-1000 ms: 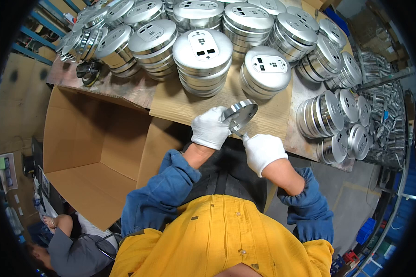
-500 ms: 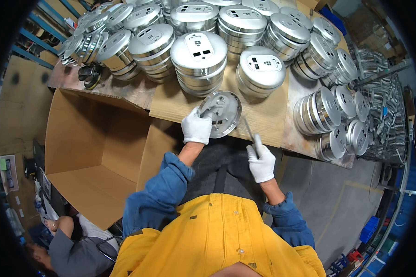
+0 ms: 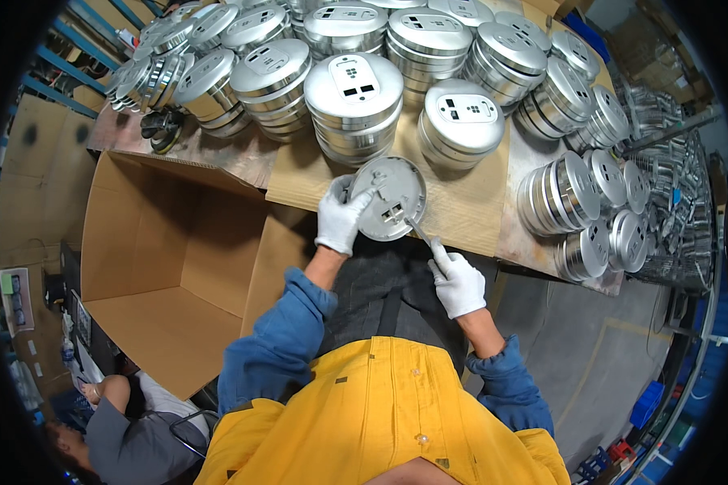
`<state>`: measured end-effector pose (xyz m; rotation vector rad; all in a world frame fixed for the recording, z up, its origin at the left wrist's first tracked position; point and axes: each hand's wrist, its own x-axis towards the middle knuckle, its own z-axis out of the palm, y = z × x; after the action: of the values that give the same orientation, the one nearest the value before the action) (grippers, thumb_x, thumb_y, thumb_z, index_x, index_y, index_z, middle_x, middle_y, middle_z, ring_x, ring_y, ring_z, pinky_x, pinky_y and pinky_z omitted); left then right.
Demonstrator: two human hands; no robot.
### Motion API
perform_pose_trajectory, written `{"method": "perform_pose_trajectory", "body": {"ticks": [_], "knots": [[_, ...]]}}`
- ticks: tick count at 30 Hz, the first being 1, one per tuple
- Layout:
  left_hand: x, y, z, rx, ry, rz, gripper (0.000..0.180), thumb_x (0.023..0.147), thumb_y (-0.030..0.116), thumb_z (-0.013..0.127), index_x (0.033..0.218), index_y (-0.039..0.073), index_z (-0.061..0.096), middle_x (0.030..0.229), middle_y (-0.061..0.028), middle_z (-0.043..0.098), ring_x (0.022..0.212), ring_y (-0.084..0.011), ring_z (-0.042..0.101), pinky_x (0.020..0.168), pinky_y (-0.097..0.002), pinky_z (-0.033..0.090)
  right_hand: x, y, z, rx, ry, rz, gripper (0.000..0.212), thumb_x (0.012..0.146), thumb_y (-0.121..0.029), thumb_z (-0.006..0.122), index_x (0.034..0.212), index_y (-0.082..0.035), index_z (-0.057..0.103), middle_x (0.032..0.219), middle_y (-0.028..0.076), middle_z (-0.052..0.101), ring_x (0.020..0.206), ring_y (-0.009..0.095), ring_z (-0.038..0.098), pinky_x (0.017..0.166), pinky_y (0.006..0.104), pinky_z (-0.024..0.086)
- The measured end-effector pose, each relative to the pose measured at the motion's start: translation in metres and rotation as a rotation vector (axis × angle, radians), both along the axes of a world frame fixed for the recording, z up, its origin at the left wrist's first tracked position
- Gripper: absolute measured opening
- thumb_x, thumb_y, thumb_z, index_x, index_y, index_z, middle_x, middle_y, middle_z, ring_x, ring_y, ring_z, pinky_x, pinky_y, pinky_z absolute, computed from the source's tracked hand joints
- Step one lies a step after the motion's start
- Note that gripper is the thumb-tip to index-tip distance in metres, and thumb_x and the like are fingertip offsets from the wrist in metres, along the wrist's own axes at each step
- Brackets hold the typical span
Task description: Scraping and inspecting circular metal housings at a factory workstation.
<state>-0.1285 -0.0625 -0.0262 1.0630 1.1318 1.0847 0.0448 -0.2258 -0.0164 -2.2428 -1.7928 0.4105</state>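
Observation:
My gloved left hand (image 3: 340, 217) grips the left edge of a round silver metal cover (image 3: 404, 179), its hollow underside turned up, over the table's near edge. Small posts and two rectangular openings show inside it. In my gloved right hand (image 3: 459, 287) is a thin metal file-like tool (image 3: 418, 229), held closed-fingered. Its tip reaches the cover's lower right rim, close to the openings; exact contact is too small to tell. Just beyond stand a tall stack of silver covers (image 3: 354, 89) and a shorter stack (image 3: 461, 117), top faces up.
Brown cardboard (image 3: 453, 210) lies on the table beneath the stacks. An open cardboard box (image 3: 170, 250) stands to the left. More covers (image 3: 558, 194) lean at the right, beside a wire basket of metal parts (image 3: 675, 202). A seated person (image 3: 137, 436) is at lower left.
The tool has come from beside the cover up to its lower right rim. The cover has turned and tilted slightly, so its inner face shows more fully.

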Motion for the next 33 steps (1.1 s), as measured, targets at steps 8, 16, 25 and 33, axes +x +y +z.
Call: {"method": "perform_pose_trajectory", "body": {"ticks": [8, 16, 25, 33], "knots": [[-0.005, 0.007, 0.011, 0.144, 0.574, -0.131, 0.031, 0.085, 0.025, 0.069, 0.099, -0.003, 0.067, 0.079, -0.0056, 0.07, 0.068, -0.0099, 0.059, 0.064, -0.0271, 0.049, 0.005, 0.004, 0.024, -0.024, -0.021, 0.03, 0.044, 0.086, -0.025, 0.06, 0.129, -0.026, 0.051, 0.083, 0.009, 0.062, 0.069, 0.031, 0.062, 0.062, 0.0407, 0.05], [0.002, -0.009, 0.011, 0.514, 0.724, -0.046, 0.026, 0.083, 0.03, 0.067, 0.092, 0.006, 0.065, 0.076, -0.0173, 0.065, 0.07, -0.0369, 0.063, 0.061, -0.0418, 0.05, 0.0, 0.012, 0.065, -0.192, -0.13, 0.115, 0.032, 0.088, -0.025, 0.054, 0.119, -0.02, 0.056, 0.079, 0.011, 0.061, 0.068, 0.032, 0.063, 0.059, 0.0436, 0.05], [0.0, -0.02, 0.012, 0.602, 0.834, -0.04, 0.021, 0.078, 0.018, 0.068, 0.096, 0.007, 0.063, 0.069, -0.0129, 0.064, 0.062, -0.0324, 0.063, 0.057, -0.0392, 0.05, -0.011, 0.029, 0.082, -0.237, -0.148, 0.253, 0.031, 0.088, -0.027, 0.054, 0.117, -0.017, 0.06, 0.076, 0.014, 0.062, 0.068, 0.034, 0.063, 0.06, 0.0437, 0.049], [-0.002, -0.028, 0.012, 0.747, 0.725, -0.04, 0.018, 0.081, 0.015, 0.067, 0.095, 0.005, 0.062, 0.072, -0.0158, 0.064, 0.063, -0.0344, 0.063, 0.056, -0.0387, 0.05, -0.013, 0.047, 0.085, -0.306, -0.143, 0.329, 0.033, 0.086, -0.021, 0.053, 0.117, -0.013, 0.06, 0.077, 0.015, 0.063, 0.069, 0.033, 0.063, 0.061, 0.044, 0.049]]}}
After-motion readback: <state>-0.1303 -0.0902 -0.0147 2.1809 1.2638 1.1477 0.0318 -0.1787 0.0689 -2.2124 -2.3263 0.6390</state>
